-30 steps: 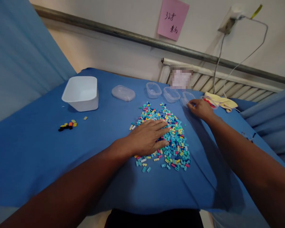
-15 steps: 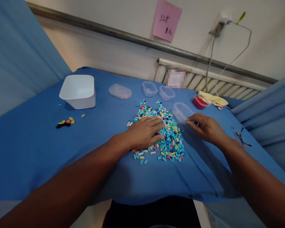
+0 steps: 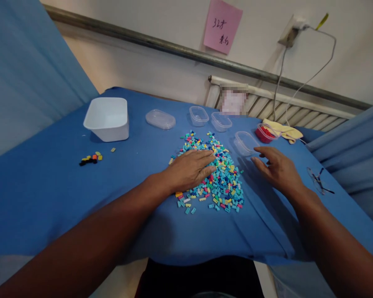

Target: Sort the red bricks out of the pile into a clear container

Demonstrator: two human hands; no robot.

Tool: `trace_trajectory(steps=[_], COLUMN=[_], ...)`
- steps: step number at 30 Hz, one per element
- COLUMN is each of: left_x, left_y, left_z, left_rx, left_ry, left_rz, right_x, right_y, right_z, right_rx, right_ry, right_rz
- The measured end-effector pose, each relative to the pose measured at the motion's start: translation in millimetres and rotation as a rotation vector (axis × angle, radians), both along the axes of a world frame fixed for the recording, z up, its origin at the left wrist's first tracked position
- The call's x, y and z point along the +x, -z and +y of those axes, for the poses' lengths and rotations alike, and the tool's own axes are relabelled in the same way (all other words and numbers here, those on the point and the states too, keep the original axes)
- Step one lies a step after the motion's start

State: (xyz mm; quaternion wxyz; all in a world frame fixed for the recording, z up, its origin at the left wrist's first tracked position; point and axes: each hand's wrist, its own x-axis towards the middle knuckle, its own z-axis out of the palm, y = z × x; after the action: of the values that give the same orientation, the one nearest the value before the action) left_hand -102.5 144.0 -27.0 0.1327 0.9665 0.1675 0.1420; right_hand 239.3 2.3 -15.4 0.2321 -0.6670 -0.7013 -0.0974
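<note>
A spread pile of small toy building bricks [image 3: 226, 182], mostly turquoise with yellow, pink, blue and green ones, covers the middle of the blue cloth. My left hand [image 3: 191, 167] lies flat over the pile's left part, fingers stretched out, hiding the bricks beneath. To the right of the pile stands a clear plastic container [image 3: 245, 143] with nothing visible in it. My right hand [image 3: 276, 167] hovers just beside this container's near right side, thumb and fingers apart, holding nothing.
Two more clear tubs [image 3: 199, 116] and stacked clear lids [image 3: 160, 119] stand at the back. A white bin [image 3: 107, 120] is left, behind a few black, yellow and orange bricks [image 3: 91, 159]. At right are a tub of red bricks [image 3: 265, 133], a yellow cloth [image 3: 284, 130] and glasses [image 3: 319, 181].
My right hand has let go of the clear container and opened. That container now sits slightly farther back and to the right. My left hand stays on the pile.
</note>
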Motion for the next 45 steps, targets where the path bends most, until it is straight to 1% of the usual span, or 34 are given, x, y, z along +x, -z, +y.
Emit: trace_trajectory(steps=[1, 2, 4, 6, 8, 9, 11, 13, 14, 15, 17, 19, 21, 23, 25, 26, 27, 28, 30, 32, 35, 38, 40, 42, 45], left_x=[1, 2, 4, 5, 5, 4, 2, -2, -4, -5, -7, -9, -9, -9, -8, -9, -9, -10, -13, -16, -21, -21, -19, -16, -12], left_y=[0.8, 1.5, 1.5, -0.7, -4.4, -6.3, -8.8, -8.5, -7.3, -5.6, -2.0, 0.9, 2.3, 2.5, 2.3, 2.1, 1.9, 1.8, 1.8, 2.4, 3.8, 4.2, 3.7, 2.6, -0.8], left_z=[0, 0, -1, -2, -1, 1, 6, 12, 16, 19, 27, 34, 41, 46, 51, 52, 54, 55, 58, 61, 65, 65, 61, 55, 44], left_rx=[-0.008, -0.012, -0.017, -0.046, -0.097, -0.119, -0.153, -0.198, -0.232, -0.275, -0.362, -0.443, -0.535, -0.644, -0.753, -0.797, -0.833, -0.86, -0.898, -0.932, -0.985, -1.025, -1.046, -1.071, -1.124], left_ry=[0.0, -0.001, 0.004, 0.002, -0.034, -0.058, -0.101, -0.137, -0.164, -0.203, -0.296, -0.374, -0.43, -0.472, -0.51, -0.527, -0.542, -0.555, -0.572, -0.581, -0.587, -0.566, -0.541, -0.509, -0.434], left_rz=[0.028, 0.056, 0.076, 0.019, -0.105, -0.182, -0.354, -0.5, -0.554, -0.595, -0.655, -0.725, -0.793, -0.836, -0.851, -0.854, -0.855, -0.856, -0.854, -0.86, -0.85, -0.803, -0.785, -0.781, -0.763], right_x=[-10, -21, -45, -67, -83, -89, -97, -102, -104, -106, -111, -122, -137, -158, -180, -190, -199, -205, -212, -211, -201, -190, -181, -167, -137], right_y=[0.6, 1.8, 6.4, 13.0, 20.3, 23.7, 28.9, 30.8, 30.1, 28.1, 20.4, 9.1, -2.1, -8.6, -7.7, -4.7, -0.6, 3.9, 11.8, 15.8, 14.3, 8.6, 3.5, -2.1, -6.3], right_z=[-10, -20, -36, -44, -42, -36, -17, 11, 26, 41, 63, 72, 65, 49, 31, 24, 21, 21, 29, 44, 67, 79, 79, 72, 44], right_rx=[-0.022, -0.077, -0.236, -0.342, -0.358, -0.342, -0.291, -0.249, -0.231, -0.225, -0.229, -0.208, -0.169, -0.153, -0.161, -0.192, -0.208, -0.212, -0.209, -0.202, -0.204, -0.213, -0.216, -0.211, -0.17], right_ry=[-0.08, -0.186, -0.362, -0.459, -0.49, -0.486, -0.469, -0.461, -0.479, -0.492, -0.463, -0.442, -0.493, -0.654, -0.855, -0.931, -0.987, -1.006, -0.974, -0.89, -0.784, -0.677, -0.607, -0.565, -0.5], right_rz=[0.03, 0.05, 0.027, -0.027, -0.074, -0.086, -0.093, -0.089, -0.093, -0.095, -0.081, -0.051, -0.024, -0.024, -0.084, -0.147, -0.197, -0.23, -0.266, -0.275, -0.278, -0.256, -0.219, -0.149, -0.008])
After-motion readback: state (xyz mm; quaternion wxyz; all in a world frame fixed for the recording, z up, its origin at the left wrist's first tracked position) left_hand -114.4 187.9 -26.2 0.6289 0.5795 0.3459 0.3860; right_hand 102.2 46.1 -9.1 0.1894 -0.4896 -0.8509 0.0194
